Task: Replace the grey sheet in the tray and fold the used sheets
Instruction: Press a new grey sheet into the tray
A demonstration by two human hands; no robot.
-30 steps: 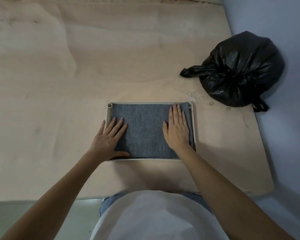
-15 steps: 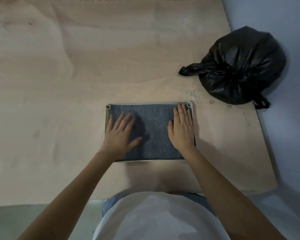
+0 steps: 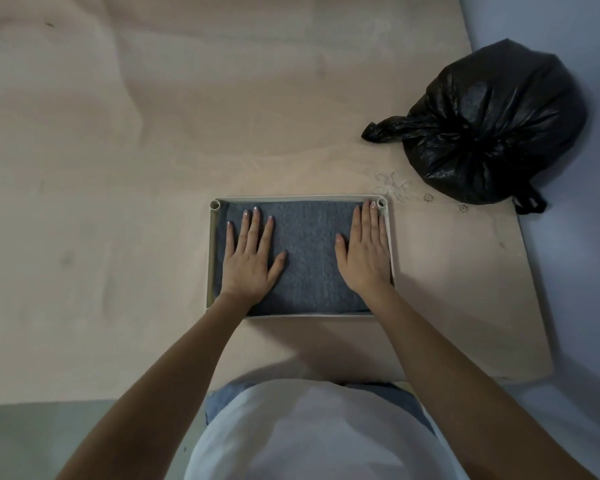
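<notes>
A grey felt sheet (image 3: 309,258) lies flat inside a shallow pale rectangular tray (image 3: 300,197) on the tan board in front of me. My left hand (image 3: 252,258) lies flat on the left half of the sheet, fingers straight and spread. My right hand (image 3: 364,252) lies flat on the right half, fingers together, their tips close to the tray's far right corner. Both palms press the sheet down. No other sheets are in view.
A knotted black plastic bag (image 3: 489,129) sits at the board's far right edge. Small clear rings (image 3: 394,185) lie between the bag and the tray. The tan board (image 3: 118,168) stretches far to the left and back; its right edge borders a bluish floor (image 3: 575,271).
Both hands have slid away from me along the sheet, from its near half toward the far edge. The left hand moved fully onto the sheet.
</notes>
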